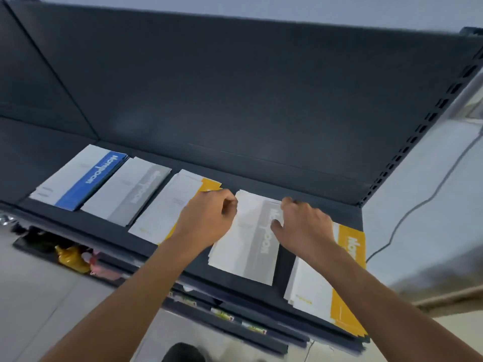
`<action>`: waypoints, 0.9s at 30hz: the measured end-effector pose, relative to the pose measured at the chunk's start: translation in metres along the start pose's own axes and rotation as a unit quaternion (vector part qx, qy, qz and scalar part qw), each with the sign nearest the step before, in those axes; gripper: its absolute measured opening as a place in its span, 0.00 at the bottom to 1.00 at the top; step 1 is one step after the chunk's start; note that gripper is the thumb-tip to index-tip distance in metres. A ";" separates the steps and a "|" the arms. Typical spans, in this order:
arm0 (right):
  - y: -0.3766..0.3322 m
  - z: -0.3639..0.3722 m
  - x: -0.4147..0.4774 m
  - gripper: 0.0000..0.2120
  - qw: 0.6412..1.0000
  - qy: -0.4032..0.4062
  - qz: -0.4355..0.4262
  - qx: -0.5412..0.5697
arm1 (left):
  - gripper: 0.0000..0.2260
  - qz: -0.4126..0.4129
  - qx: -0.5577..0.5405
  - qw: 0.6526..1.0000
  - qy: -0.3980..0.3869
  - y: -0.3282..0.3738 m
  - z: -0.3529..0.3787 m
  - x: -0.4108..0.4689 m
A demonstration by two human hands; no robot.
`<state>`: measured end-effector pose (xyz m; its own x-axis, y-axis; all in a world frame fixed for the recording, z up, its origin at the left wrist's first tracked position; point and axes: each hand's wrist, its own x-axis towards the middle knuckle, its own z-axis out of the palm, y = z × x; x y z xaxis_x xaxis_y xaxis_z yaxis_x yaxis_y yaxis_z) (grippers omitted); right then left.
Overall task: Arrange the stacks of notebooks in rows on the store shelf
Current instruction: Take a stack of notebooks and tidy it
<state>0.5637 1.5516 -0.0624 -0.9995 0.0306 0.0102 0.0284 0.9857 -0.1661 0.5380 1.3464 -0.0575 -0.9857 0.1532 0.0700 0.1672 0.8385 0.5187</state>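
Note:
Five notebook stacks lie in a row on the dark shelf (235,180): a blue-striped stack (86,176), a grey-striped stack (130,190), a yellow-striped stack (167,207), a second grey-striped stack (248,246) and a second yellow-striped stack (321,291). Both hands are on the second grey-striped stack. My left hand (206,220) has its fingers curled at the stack's far left corner and partly covers the yellow-striped stack beside it. My right hand (303,226) curls its fingers over the stack's far right edge, with the thumb lying on the cover.
The shelf's dark back panel (235,87) rises behind the stacks, with a slotted upright (407,150) at the right end. Lower shelves hold a yellow item (70,257) and a pink item (104,270). A cable (418,205) hangs on the wall to the right.

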 end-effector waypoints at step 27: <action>-0.559 0.068 0.161 0.16 0.942 -0.067 -0.311 0.108 | 0.09 -0.170 0.031 0.978 0.114 -0.459 -0.294 0.006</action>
<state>0.3862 0.9939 -0.0351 -0.8150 -0.5772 0.0507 -0.5529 0.7485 -0.3662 0.4492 0.8087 -0.0443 -0.9625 -0.2540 0.0951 -0.1763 0.8525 0.4920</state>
